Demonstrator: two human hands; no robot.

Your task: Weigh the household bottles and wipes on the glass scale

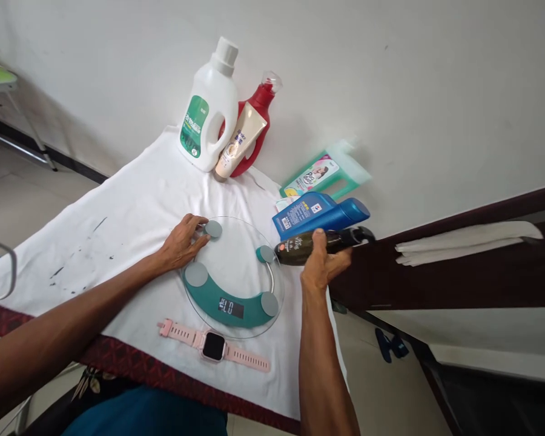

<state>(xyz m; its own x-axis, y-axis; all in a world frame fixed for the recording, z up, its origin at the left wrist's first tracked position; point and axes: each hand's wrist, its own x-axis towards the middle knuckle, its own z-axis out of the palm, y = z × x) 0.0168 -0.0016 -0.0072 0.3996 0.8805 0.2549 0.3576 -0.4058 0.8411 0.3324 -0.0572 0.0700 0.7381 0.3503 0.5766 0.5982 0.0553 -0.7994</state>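
Observation:
A round glass bathroom scale point(247, 312) with a teal curved base and lit digits lies on the white cloth. At its far left edge is my left hand point(181, 242), thumb and fingers apart beside a grey round pad. My right hand point(322, 266) is closed around a dark pump bottle point(295, 249), tilted almost flat, with its base near the scale's right edge. Behind that bottle stands a blue bottle point(309, 215), and farther back a green bottle point(318, 175). A pink smartwatch point(214, 346) lies stretched out in front of the scale.
Against the wall stand a white detergent jug point(213, 91), a red bottle point(261, 100) and a beige tube point(243, 142). The white cloth point(131, 212) covers the table and has dark marks at left. Right of the table is a dark wooden panel point(458, 278) with a white cloth strip point(467, 242).

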